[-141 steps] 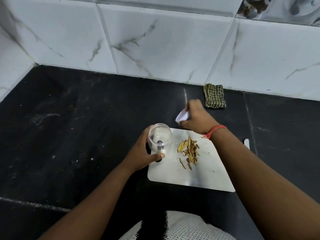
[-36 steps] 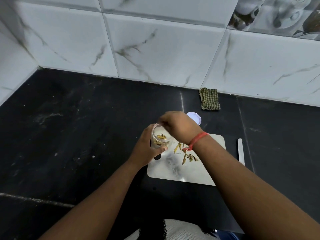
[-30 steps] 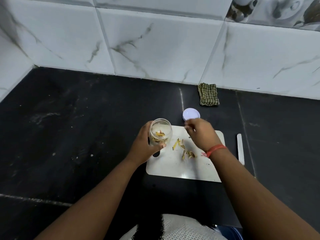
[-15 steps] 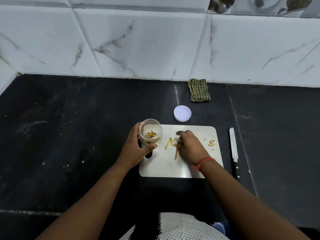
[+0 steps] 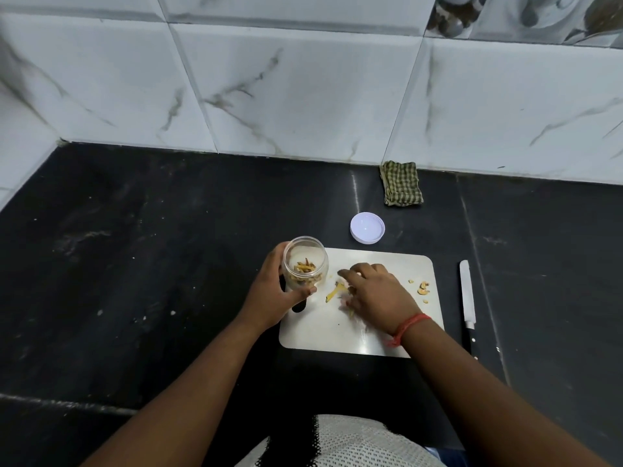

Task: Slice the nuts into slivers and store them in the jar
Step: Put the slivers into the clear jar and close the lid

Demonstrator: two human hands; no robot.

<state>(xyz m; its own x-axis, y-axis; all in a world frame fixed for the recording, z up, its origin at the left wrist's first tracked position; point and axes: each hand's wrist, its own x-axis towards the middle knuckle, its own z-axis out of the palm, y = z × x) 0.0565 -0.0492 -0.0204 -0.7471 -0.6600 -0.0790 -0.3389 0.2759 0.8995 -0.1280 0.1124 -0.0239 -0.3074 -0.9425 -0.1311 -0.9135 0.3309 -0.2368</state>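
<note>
Right hand is back down on the board, fingers curled over the last slivers; whether it has pinched any, I cannot tell. Left hand grips the open jar at the board's left edge, part-filled now. The pile has shrunk since a second ago, so the storing looks nearly done. Lid waits behind.

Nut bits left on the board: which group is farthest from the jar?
The pale chunks near the board's right edge, beside the knife. The yellow sliver lies close to the jar.
</note>
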